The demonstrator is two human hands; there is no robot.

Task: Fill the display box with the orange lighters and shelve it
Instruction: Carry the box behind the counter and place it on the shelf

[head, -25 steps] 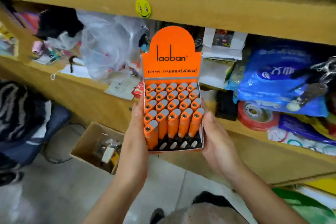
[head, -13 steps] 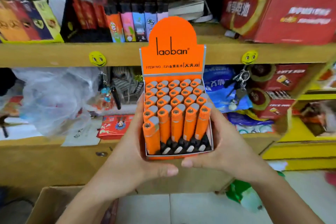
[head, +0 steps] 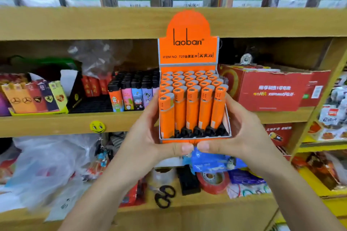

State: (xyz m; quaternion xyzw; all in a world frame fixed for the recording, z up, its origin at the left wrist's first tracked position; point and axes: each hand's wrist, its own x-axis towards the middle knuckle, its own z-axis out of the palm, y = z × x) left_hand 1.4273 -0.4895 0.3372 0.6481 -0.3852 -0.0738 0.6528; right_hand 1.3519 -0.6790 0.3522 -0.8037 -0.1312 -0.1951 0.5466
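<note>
I hold an orange display box [head: 188, 47] with a tall "laoban" header card in front of the middle wooden shelf [head: 75, 122]. Several rows of orange lighters [head: 192, 107] with grey caps stand upright in it; the front row of black slots is bare. My left hand [head: 148, 133] grips the box's left side and my right hand [head: 242, 133] grips its right side, both thumbs meeting under the front edge. The box hangs in the air in front of a gap between the neighbouring lighter trays and a red carton.
On the middle shelf, a tray of printed lighters [head: 131, 95] and a car-logo lighter box [head: 35, 97] stand left; a red carton [head: 272, 90] stands right. The lower shelf holds plastic bags [head: 47, 165], scissors [head: 164, 196], red tape [head: 214, 180]. A smiley sticker [head: 97, 126] marks the shelf edge.
The box has risen from the lower shelf level up to the middle shelf, held in both hands the whole time. My view has tilted upward along the shelving.
</note>
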